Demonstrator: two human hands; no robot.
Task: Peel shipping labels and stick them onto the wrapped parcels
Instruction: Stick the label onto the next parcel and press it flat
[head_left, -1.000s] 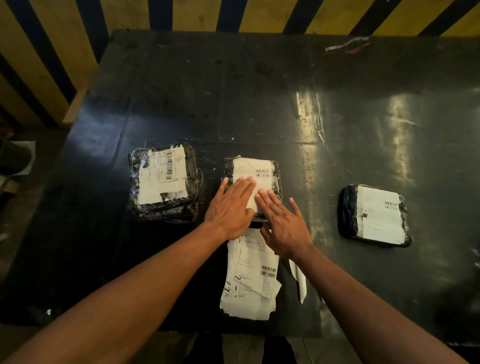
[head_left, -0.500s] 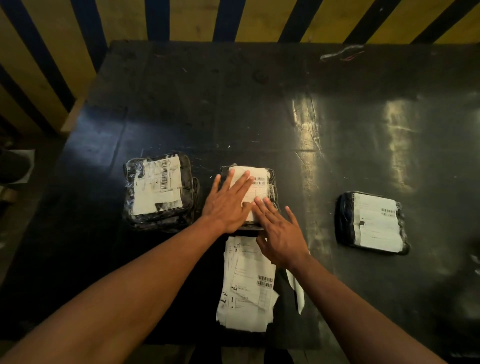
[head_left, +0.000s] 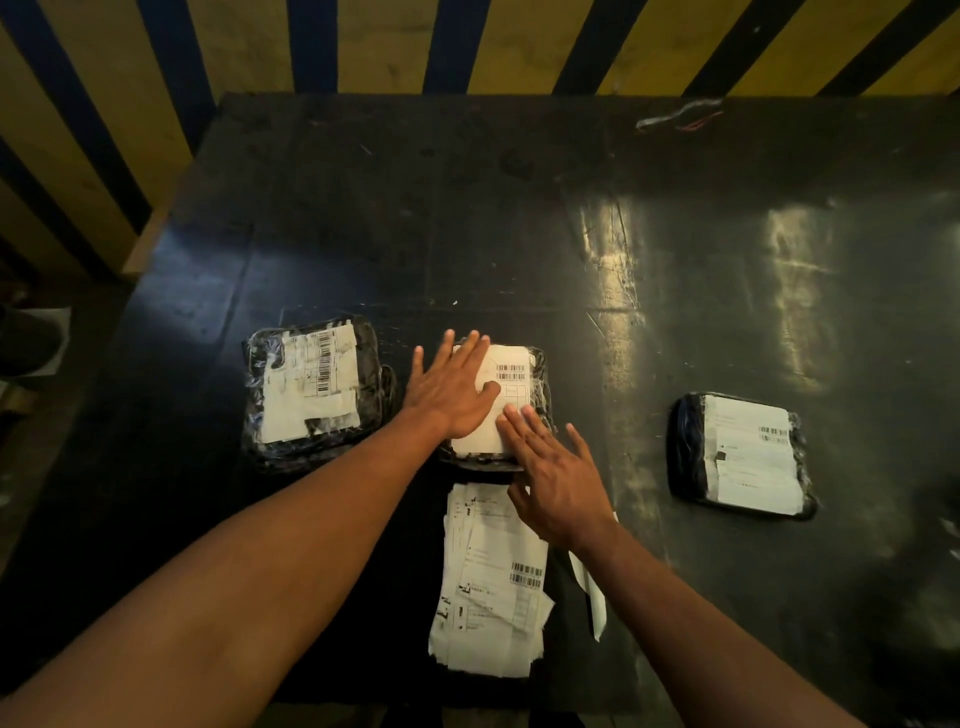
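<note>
Three black wrapped parcels lie on the dark table (head_left: 519, 218), each bearing a white label. On the middle parcel (head_left: 540, 374), my left hand (head_left: 449, 389) lies flat with fingers spread over the left part of its label (head_left: 511, 364). My right hand (head_left: 556, 473) rests flat on the label's near right corner, fingers apart. A stack of loose shipping labels (head_left: 493, 587) lies just in front of that parcel, partly under my right wrist. Neither hand holds anything.
The left parcel (head_left: 311, 389) and the right parcel (head_left: 743, 457) flank the middle one. A white strip of backing paper (head_left: 592, 597) lies right of the label stack. Some wire (head_left: 680, 117) lies at the table's far edge. A striped wall stands behind.
My left hand has slid further left and forward across the middle parcel's label. The right hand stayed near the label's near corner. The view shifted slightly.
</note>
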